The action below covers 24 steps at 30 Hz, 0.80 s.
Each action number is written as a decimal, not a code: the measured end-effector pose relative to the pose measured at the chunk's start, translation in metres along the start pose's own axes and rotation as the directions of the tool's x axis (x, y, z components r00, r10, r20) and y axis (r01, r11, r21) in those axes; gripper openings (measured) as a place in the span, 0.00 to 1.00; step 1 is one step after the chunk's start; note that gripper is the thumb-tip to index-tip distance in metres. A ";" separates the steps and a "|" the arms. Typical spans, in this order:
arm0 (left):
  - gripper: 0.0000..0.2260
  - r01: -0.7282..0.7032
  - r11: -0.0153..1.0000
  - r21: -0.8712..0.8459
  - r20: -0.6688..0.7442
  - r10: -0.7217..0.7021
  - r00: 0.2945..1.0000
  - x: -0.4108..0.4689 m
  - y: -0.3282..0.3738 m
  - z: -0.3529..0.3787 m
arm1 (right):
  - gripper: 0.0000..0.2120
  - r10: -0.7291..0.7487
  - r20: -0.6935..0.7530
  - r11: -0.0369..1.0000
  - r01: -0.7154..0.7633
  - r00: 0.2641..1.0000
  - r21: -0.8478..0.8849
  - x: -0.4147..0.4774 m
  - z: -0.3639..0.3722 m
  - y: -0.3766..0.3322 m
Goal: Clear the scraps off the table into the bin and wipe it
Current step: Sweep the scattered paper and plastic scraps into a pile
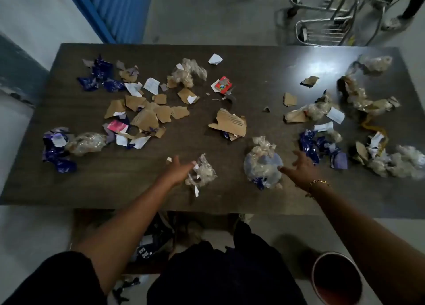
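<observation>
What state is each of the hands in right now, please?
Left hand: open, fingertips at the clear plastic wad.
Right hand: open, fingers spread beside the plastic bundle.

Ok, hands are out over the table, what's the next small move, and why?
Probably close the left hand on the crumpled clear plastic at its fingertips: that hand looks open, not yet gripping, and the bin waits low on the person's right.

White letters "ER" show on a dark blue wrapper (147, 251) below the table's (138, 189) near edge; other print is too small to read
</observation>
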<state>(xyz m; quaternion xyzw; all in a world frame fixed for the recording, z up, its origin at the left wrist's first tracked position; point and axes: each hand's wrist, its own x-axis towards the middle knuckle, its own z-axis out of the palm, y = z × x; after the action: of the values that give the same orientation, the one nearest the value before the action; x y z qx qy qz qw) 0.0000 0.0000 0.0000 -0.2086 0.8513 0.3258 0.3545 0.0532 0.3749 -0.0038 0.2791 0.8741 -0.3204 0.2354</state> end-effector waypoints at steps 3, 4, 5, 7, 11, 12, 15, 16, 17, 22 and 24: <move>0.38 0.173 0.980 -0.096 0.004 -0.173 0.985 -0.004 0.002 0.016 | 0.47 0.069 0.145 0.995 -0.078 0.987 0.058 0.007 0.005 0.016; 0.39 0.231 0.964 -0.135 0.037 -0.228 0.973 -0.005 0.001 0.023 | 0.48 0.073 0.196 0.996 -0.083 0.978 0.043 0.007 0.010 0.020; 0.39 0.270 0.948 -0.171 0.063 -0.263 0.963 -0.004 0.001 0.029 | 0.49 0.066 0.208 0.995 -0.079 0.976 0.054 0.011 0.016 0.024; 0.40 0.310 0.920 -0.241 0.081 -0.299 0.951 -0.002 0.004 0.038 | 0.55 0.029 0.213 0.996 -0.046 0.977 0.076 0.014 0.021 0.022; 0.40 0.330 0.859 -0.392 0.102 -0.316 0.943 0.002 0.012 0.049 | 0.54 -0.052 0.208 0.999 0.049 0.977 0.019 0.021 0.035 0.005; 0.39 0.329 0.838 -0.436 0.101 -0.317 0.943 0.003 0.015 0.051 | 0.52 -0.055 0.203 0.998 0.056 0.978 0.003 0.020 0.035 -0.005; 0.39 0.315 0.797 -0.515 0.116 -0.300 0.947 0.012 0.026 0.051 | 0.49 -0.076 0.209 0.996 0.083 0.975 -0.024 0.031 0.041 -0.028; 0.39 0.309 0.793 -0.526 0.125 -0.287 0.950 0.017 0.029 0.050 | 0.48 -0.091 0.213 0.995 0.100 0.973 -0.031 0.032 0.042 -0.036; 0.38 0.300 0.784 -0.543 0.134 -0.272 0.953 0.020 0.033 0.048 | 0.47 -0.103 0.204 0.993 0.113 0.974 -0.040 0.036 0.046 -0.041; 0.21 0.291 0.745 -0.600 0.216 -0.199 0.956 0.026 0.061 0.039 | 0.41 -0.149 0.192 0.987 0.158 0.970 -0.035 0.040 0.060 -0.080; 0.15 0.294 0.723 -0.625 0.250 -0.172 0.953 0.029 0.069 0.039 | 0.42 -0.148 0.204 0.987 0.156 0.968 -0.024 0.042 0.065 -0.093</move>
<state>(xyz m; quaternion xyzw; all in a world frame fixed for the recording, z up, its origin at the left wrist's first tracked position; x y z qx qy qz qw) -0.0415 0.0718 -0.0144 -0.3956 0.6154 0.5726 0.3700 -0.0222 0.2850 -0.0333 0.1726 0.8708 -0.3467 0.3028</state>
